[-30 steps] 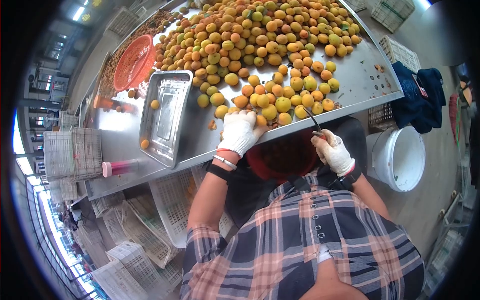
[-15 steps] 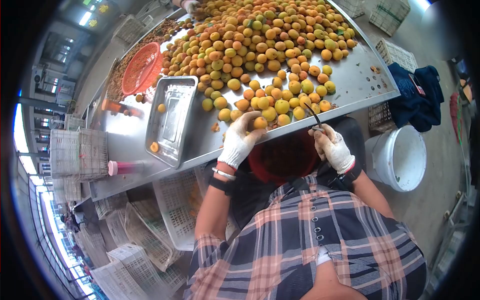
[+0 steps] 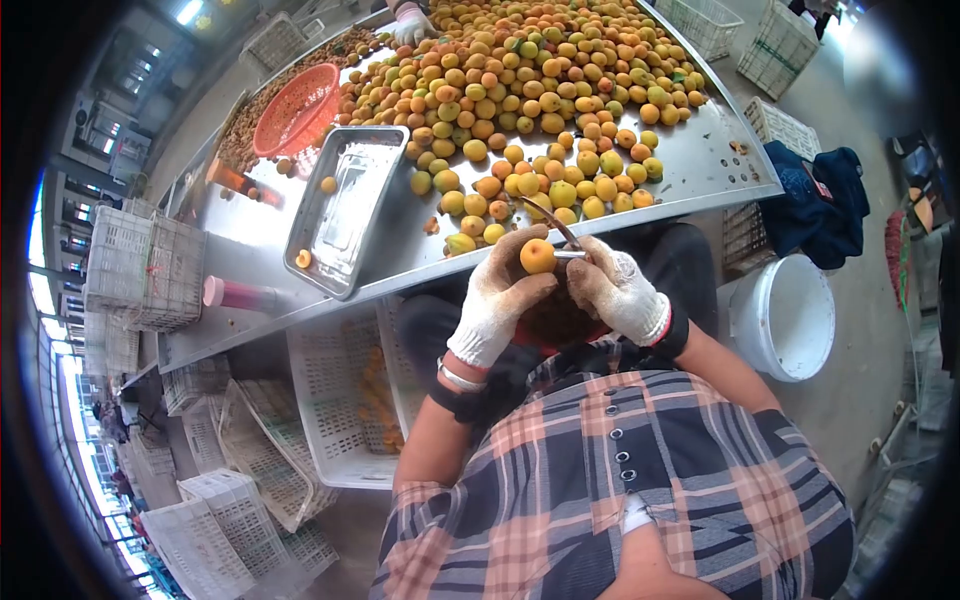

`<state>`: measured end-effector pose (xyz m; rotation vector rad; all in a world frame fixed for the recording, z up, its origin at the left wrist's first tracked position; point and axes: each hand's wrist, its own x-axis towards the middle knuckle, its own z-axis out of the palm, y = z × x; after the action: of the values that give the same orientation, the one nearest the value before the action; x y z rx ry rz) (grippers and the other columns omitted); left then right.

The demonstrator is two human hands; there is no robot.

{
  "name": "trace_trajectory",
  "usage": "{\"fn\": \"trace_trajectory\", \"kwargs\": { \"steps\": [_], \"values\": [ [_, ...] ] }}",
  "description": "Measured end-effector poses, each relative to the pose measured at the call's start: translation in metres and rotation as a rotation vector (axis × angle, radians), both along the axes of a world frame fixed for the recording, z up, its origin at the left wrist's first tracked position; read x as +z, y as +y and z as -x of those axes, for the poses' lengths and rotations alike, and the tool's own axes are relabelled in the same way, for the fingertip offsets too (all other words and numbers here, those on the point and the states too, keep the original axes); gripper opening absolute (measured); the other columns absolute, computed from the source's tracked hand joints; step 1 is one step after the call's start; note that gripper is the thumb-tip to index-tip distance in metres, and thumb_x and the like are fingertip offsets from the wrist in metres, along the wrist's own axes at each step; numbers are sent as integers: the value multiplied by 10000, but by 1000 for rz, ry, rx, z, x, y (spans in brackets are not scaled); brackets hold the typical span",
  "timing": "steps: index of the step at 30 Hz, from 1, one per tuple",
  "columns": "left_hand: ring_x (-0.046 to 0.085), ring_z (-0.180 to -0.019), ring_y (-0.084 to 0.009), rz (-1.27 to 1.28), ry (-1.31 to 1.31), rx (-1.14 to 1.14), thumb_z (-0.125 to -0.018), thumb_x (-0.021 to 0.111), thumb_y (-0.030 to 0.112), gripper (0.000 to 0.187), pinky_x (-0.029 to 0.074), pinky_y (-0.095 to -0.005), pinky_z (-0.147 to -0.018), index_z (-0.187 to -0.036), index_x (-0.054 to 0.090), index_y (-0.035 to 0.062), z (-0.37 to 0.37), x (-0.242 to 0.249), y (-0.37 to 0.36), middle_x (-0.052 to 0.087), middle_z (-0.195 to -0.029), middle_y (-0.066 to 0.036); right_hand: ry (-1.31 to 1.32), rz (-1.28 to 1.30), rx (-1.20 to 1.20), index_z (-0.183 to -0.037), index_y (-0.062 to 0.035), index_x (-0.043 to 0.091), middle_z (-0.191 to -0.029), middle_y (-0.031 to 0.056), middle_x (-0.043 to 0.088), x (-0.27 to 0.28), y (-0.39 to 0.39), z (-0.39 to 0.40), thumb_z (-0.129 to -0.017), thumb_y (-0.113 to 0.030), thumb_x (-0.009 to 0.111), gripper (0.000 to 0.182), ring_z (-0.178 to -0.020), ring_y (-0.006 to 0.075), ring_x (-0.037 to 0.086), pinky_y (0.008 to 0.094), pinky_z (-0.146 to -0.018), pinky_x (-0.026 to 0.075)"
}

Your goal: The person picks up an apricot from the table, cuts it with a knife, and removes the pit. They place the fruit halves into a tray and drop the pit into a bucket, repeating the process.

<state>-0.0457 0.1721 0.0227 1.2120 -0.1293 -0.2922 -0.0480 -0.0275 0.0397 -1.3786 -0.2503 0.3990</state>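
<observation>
My left hand (image 3: 500, 300), in a white glove with a browned thumb and fingers, holds a yellow-orange fruit (image 3: 537, 256) just off the table's front edge. My gloved right hand (image 3: 622, 290) is closed on a tool with a curved dark blade (image 3: 552, 222) and a short metal part that reaches to the fruit's right side. A large heap of yellow and orange fruits (image 3: 520, 80) covers the metal table (image 3: 700, 150) beyond my hands. Left of the heap lies a steel tray (image 3: 345, 215) with two small pieces in it.
An orange-red basket (image 3: 297, 110) sits at the table's far left, near a pink-lidded jar (image 3: 238, 294). Another person's gloved hand (image 3: 412, 25) is at the heap's back. White crates (image 3: 340, 400) stand below the table; a white bucket (image 3: 785, 318) stands at right.
My left hand has lifted a fruit off the table edge. My right hand has moved left, bringing the tool to it. The other person's hand has come further into view.
</observation>
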Motion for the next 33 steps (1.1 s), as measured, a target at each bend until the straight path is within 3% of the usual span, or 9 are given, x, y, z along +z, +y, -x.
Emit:
{"fn": "trace_trajectory", "kwargs": {
  "steps": [5,7,10,15,16,19,20,22,33],
  "values": [
    [580,-1102,-152,-245,-162,56,-806,728,-26,509,483,-305,-985,-1276,537,21,12,8,-1,588,-1161,-60,-198,197,9,-1085,-11,584,-805,73,659,13,1,4,-1016,-191,592,194,-715,139,633,286,-653,495],
    [584,-1095,-159,-290,-238,71,-807,735,-18,486,471,-308,-999,-1243,526,24,13,2,0,586,-1146,-67,-371,403,58,-1062,-6,579,-839,169,682,19,1,4,-1005,-216,606,219,-781,280,708,341,-688,523],
    [561,-1094,-147,-440,-244,79,-821,709,-5,513,454,-309,-1000,-1291,505,15,16,1,3,571,-1189,-70,-424,477,73,-1044,-15,581,-816,208,667,17,9,5,-999,-233,613,225,-787,352,704,359,-669,527],
    [618,-1100,-197,-316,-303,120,-836,616,-57,505,489,-330,-997,-1329,529,7,17,-25,7,624,-1196,-116,-487,558,84,-1056,-17,585,-797,211,665,2,22,1,-974,-197,626,202,-765,371,696,396,-634,535],
    [653,-1064,-225,-572,-413,147,-813,612,-67,478,517,-340,-966,-1281,582,24,20,-20,14,666,-1143,-135,-574,544,44,-1066,-19,589,-814,212,671,-3,29,3,-969,-178,615,187,-758,380,695,416,-632,543],
    [654,-996,-405,-645,-499,252,-765,666,72,419,536,-430,-897,-1180,612,47,21,-39,19,667,-1059,-217,-627,602,123,-1220,25,573,-1006,253,700,-13,39,-5,-966,-100,527,287,-958,396,699,425,-772,579],
    [644,-977,-420,-772,-527,254,-766,650,73,395,534,-431,-861,-1158,610,45,18,-46,26,668,-1004,-231,-669,574,148,-1180,26,580,-931,242,697,-34,41,-14,-973,-88,496,251,-881,398,704,421,-741,563],
    [645,-971,-422,-775,-429,282,-764,639,59,390,529,-436,-854,-1153,609,39,24,-58,41,674,-975,-229,-634,567,210,-1032,23,560,-796,211,638,-46,55,-16,-1003,-123,496,161,-699,409,634,431,-624,486],
    [669,-983,-371,-682,-149,448,-764,598,19,363,523,-375,-850,-1127,597,8,51,-89,84,688,-952,-208,-853,684,545,-972,-3,579,-836,219,611,-80,123,-45,-996,-115,502,137,-757,432,639,500,-620,493]
  ]
}}
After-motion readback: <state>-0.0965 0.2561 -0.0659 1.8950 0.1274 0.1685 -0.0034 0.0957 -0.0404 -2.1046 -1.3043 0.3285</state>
